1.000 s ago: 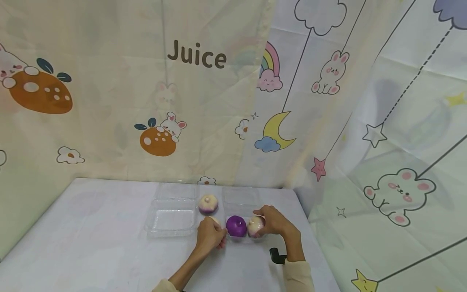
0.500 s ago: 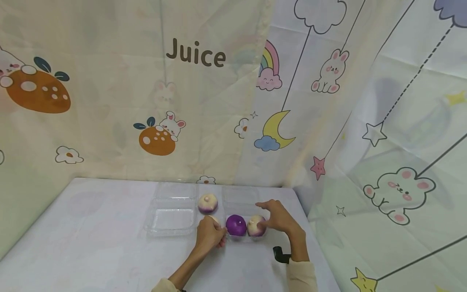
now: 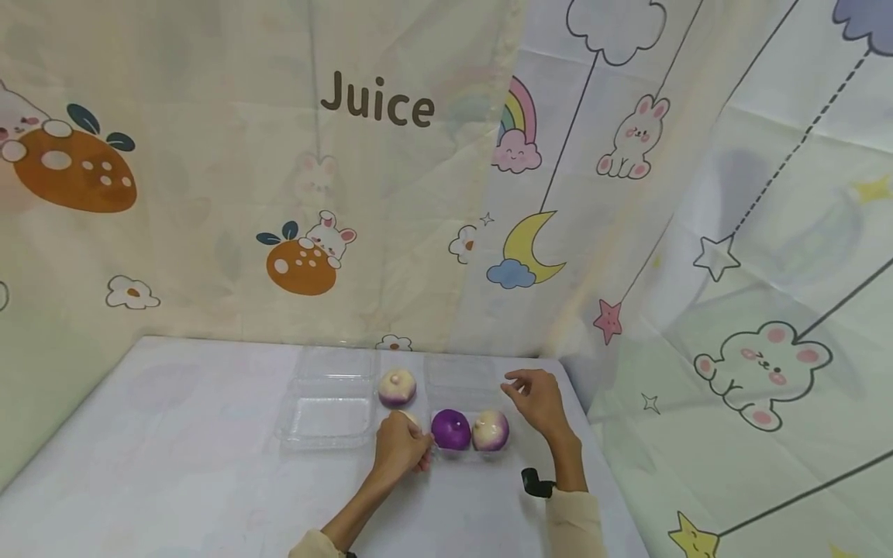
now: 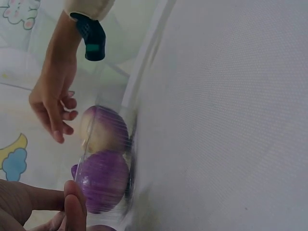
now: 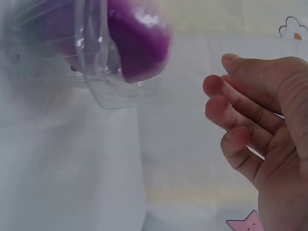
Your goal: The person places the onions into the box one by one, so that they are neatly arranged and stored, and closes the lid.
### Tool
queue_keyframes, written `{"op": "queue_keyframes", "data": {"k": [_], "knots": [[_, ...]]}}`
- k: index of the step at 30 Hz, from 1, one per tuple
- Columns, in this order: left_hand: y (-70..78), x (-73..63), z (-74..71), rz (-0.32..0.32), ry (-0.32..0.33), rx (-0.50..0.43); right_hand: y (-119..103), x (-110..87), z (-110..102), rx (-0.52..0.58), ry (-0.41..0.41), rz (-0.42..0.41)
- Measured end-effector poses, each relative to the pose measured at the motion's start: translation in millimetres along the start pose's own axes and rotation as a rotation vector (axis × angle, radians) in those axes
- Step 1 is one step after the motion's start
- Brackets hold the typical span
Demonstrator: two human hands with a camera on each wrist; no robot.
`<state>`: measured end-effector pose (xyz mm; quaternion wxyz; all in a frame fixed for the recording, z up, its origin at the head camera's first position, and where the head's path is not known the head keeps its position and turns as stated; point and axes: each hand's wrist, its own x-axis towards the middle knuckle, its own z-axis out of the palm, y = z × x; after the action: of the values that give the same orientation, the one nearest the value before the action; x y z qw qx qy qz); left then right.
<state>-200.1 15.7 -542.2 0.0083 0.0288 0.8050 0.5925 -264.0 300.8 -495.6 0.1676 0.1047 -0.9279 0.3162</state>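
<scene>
A clear plastic clamshell box (image 3: 469,457) lies open on the table, its lid (image 3: 458,370) folded back. Two round bulbs sit inside: a glossy purple one (image 3: 450,429) on the left, and a cream one with purple shading (image 3: 491,431) on the right. My left hand (image 3: 399,446) pinches the box's left rim between thumb and finger, as the left wrist view shows. Just beyond this hand, another cream bulb (image 3: 408,417) is mostly hidden. My right hand (image 3: 536,399) hovers empty to the right of the lid, fingers loosely bent, apart from the bulbs.
A second open clear box (image 3: 328,422) lies to the left with nothing inside. Between the two boxes, toward the back, sits one more cream-and-purple bulb (image 3: 398,387). Printed cloth (image 3: 391,194) hangs behind the white table (image 3: 174,449).
My right hand has let go of the right-hand cream bulb in the box and drawn back, up and to the right. My left hand keeps its place at the rim.
</scene>
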Motion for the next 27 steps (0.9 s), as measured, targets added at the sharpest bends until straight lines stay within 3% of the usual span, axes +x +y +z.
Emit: {"op": "queue_keyframes", "data": {"k": [6,14,21,27], "knots": [[0.7,0.7,-0.7,-0.001,-0.002,-0.01,17.9,7.0,8.3,0.082,0.071,-0.006],[0.5,-0.9,-0.4,0.004,-0.002,-0.023,33.4,10.8,18.3,0.171,0.057,0.078],[-1.9,-0.4,-0.4,0.023,-0.006,-0.026,36.8,11.2,24.3,0.283,-0.02,0.231],[-1.5,0.0,-0.3,0.026,-0.009,-0.029,40.0,11.6,26.9,0.429,-0.132,0.338]]}}
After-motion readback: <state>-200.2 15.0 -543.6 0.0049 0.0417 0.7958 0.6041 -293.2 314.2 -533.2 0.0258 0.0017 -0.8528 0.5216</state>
